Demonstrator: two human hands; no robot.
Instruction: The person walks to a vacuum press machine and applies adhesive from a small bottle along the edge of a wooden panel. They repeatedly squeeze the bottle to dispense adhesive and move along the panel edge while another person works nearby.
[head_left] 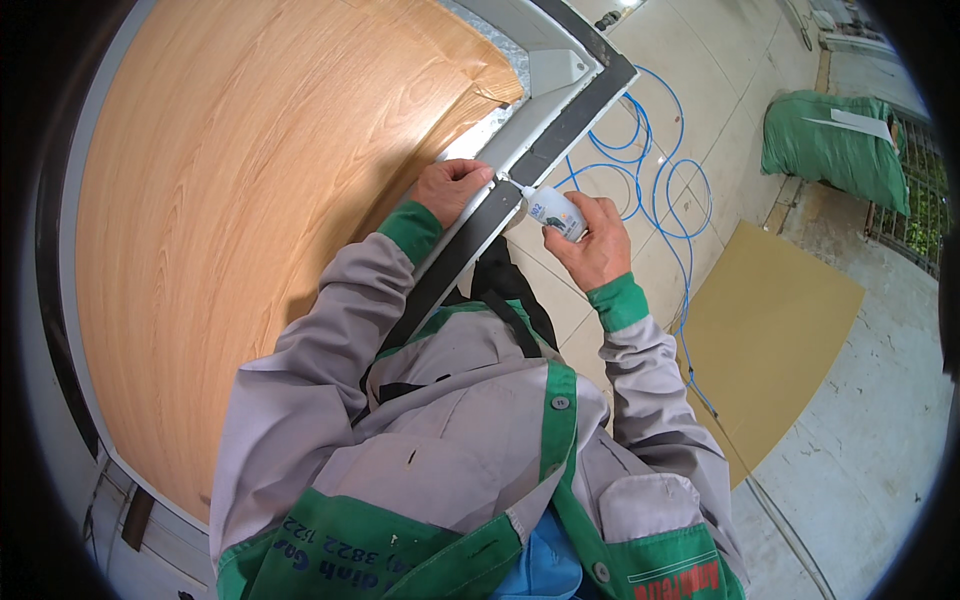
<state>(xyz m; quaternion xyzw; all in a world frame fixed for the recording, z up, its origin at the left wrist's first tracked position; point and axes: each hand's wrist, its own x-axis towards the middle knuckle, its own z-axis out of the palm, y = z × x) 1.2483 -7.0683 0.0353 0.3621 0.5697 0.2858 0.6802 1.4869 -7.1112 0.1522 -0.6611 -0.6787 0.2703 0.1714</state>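
Note:
In my right hand (pixel 603 243) is a small white squeeze bottle (pixel 556 212) with a narrow nozzle, tilted so its tip points left. The tip reaches the dark strip (pixel 482 214) along the edge of a pale metal frame (pixel 530 112). My left hand (pixel 452 188) rests at the inner side of that edge, thumb and fingers pinched close to the nozzle tip. Whatever lies between those fingers is too small to make out. Beside the left hand spreads a wood-grain sheet (pixel 270 190), its corner lifted and curling over a shiny metal surface (pixel 470 135).
Coils of blue hose (pixel 648 150) lie on the tiled floor (pixel 720 60) right of the frame. Farther right are a tan board (pixel 770 320) and a stuffed green sack (pixel 835 150) with a white piece on top. A metal grille (pixel 920 190) stands behind the sack.

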